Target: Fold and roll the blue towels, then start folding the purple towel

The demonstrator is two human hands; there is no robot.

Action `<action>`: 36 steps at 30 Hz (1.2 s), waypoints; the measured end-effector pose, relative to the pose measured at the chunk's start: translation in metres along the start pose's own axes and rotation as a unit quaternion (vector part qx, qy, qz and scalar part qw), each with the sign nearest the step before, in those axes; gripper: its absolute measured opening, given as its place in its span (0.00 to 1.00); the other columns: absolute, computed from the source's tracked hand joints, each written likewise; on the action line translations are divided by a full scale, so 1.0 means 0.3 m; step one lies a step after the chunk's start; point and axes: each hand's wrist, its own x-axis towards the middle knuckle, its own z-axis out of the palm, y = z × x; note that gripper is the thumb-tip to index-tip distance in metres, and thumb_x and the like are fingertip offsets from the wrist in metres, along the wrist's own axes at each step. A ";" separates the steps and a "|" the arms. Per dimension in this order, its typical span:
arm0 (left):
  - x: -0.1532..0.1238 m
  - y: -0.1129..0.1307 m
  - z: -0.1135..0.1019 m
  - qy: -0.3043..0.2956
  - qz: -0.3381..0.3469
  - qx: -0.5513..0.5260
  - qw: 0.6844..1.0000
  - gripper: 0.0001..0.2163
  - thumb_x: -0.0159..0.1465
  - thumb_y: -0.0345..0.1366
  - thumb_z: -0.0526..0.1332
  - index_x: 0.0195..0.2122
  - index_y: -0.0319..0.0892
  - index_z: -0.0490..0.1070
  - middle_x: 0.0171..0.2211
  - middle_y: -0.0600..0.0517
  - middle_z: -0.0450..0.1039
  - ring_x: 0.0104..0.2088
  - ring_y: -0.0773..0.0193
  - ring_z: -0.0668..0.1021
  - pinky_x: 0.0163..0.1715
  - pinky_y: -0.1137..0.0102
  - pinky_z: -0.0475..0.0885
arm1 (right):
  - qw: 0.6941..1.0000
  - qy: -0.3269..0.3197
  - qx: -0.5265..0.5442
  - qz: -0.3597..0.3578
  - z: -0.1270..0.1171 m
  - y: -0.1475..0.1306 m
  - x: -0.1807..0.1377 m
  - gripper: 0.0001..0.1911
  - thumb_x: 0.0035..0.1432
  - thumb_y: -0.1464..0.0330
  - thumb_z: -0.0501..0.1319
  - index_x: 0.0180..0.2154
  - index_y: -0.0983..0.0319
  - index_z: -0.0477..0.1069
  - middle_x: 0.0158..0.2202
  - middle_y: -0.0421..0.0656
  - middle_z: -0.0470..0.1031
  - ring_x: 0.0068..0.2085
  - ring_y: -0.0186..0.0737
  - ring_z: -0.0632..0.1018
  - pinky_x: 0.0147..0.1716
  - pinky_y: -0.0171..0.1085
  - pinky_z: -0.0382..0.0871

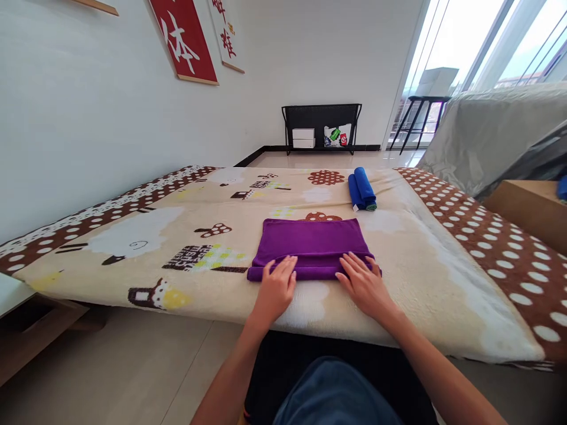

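Observation:
A purple towel (312, 236) lies on the patterned blanket, its near edge rolled into a thin tube and the far part flat. My left hand (278, 286) rests on the left part of the roll, fingers stretched out over it. On the roll's right part lies my right hand (364, 283), its fingers also extended and slightly spread. Both palms are down, touching the cloth without gripping it. Beyond the towel, to the right, sit blue rolled towels (362, 189), side by side, with a bit of green at the near end.
The cream blanket (146, 271) with a brown dotted border covers a low bed-like surface. A cardboard box (527, 206) stands at the right, beside a covered piece of furniture (500, 130). A black rack (322, 124) stands by the far wall, a stool (419, 115) near the window.

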 end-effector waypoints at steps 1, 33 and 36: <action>0.023 0.033 0.011 -0.029 0.032 -0.037 0.998 0.21 0.72 0.34 0.47 0.64 0.44 0.65 0.64 0.46 0.66 0.64 0.61 0.68 0.66 0.56 0.57 | 0.999 -0.018 0.022 -0.028 0.000 -0.048 0.021 0.27 0.73 0.57 0.43 0.62 0.61 0.67 0.64 0.48 0.66 0.67 0.45 0.64 0.65 0.51 0.51; 0.027 -0.135 0.006 -0.042 -0.092 0.098 0.990 0.21 0.73 0.44 0.47 0.63 0.47 0.66 0.66 0.46 0.63 0.66 0.55 0.65 0.64 0.50 0.58 | 0.996 -0.058 0.005 0.067 0.050 0.134 0.031 0.27 0.73 0.57 0.44 0.64 0.61 0.63 0.66 0.45 0.62 0.67 0.44 0.63 0.64 0.51 0.56; -0.016 -0.184 -0.032 -0.020 -0.133 0.127 0.983 0.21 0.73 0.44 0.46 0.61 0.44 0.69 0.63 0.44 0.66 0.66 0.52 0.65 0.66 0.43 0.51 | 0.995 -0.052 -0.026 0.083 0.034 0.190 -0.011 0.26 0.73 0.58 0.43 0.63 0.61 0.65 0.65 0.47 0.64 0.67 0.45 0.64 0.65 0.53 0.55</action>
